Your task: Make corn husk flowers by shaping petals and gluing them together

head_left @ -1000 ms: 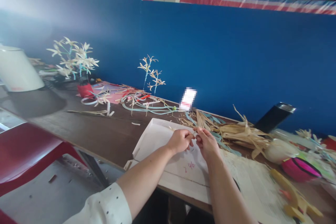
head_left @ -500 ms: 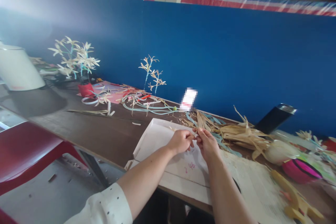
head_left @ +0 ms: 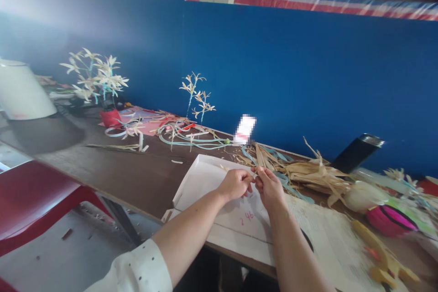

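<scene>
My left hand (head_left: 237, 183) and my right hand (head_left: 268, 185) meet above a white cardboard tray (head_left: 201, 185) that has red handwritten digits on it. Both hands are closed in a pinch, fingertips nearly touching. Between them shows a small pale strip (head_left: 253, 175), mostly covered by the fingers; its exact kind is hard to make out. Just beyond my right hand lie dried corn husks (head_left: 316, 174) and a curled light-blue strip (head_left: 289, 185).
Husk flowers in a red pot (head_left: 111, 118) and a white container (head_left: 25, 91) stand at left. A lit phone (head_left: 245, 128) leans at the back. At right are a black bottle (head_left: 357, 153), a pink pouch (head_left: 390, 218) and a yellow-handled tool (head_left: 379, 251). A blue panel (head_left: 290, 73) closes off the back.
The view has shifted very slightly. Both hands stay pinched together at the same place over the tray, with only tiny finger movement.
</scene>
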Tool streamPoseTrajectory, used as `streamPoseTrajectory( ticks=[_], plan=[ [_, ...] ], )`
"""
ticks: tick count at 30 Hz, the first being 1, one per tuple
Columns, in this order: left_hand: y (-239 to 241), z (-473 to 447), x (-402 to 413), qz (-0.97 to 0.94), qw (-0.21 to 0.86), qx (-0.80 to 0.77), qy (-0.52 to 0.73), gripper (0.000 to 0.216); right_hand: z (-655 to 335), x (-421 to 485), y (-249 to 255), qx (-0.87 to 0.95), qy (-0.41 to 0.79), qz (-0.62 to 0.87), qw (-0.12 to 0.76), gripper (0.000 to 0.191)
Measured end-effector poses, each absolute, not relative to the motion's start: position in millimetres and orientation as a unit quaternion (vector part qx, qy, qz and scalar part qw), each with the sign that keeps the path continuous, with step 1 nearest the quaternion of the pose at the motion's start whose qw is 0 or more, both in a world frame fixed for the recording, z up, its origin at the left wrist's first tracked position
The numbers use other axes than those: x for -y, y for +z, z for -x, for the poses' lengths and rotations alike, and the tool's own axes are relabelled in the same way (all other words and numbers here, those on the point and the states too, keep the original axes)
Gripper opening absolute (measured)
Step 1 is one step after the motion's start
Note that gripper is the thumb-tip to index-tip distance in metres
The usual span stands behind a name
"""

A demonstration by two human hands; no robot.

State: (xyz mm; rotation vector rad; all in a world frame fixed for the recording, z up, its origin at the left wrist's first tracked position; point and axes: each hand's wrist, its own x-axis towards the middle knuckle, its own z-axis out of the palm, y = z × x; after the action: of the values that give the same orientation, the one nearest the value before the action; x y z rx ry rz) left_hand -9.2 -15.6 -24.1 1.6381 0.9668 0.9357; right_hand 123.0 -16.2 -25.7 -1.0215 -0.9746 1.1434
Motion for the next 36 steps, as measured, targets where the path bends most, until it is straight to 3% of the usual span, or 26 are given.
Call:
streamPoseTrajectory(
  ticks=[30,36],
  plan=[
    [-27.7,8.6,14.4,-0.675,0.466,-0.415,0.394,0.024,-123.0,16.0,-27.5,0.41,0.487,0.426,0.643,0.025],
    [-29.5,8.7,13.9,-0.674,0.455,-0.42,0.403,0.024,-130.0,14.0,-26.7,0.382,0.461,0.449,0.664,0.038]
  ],
)
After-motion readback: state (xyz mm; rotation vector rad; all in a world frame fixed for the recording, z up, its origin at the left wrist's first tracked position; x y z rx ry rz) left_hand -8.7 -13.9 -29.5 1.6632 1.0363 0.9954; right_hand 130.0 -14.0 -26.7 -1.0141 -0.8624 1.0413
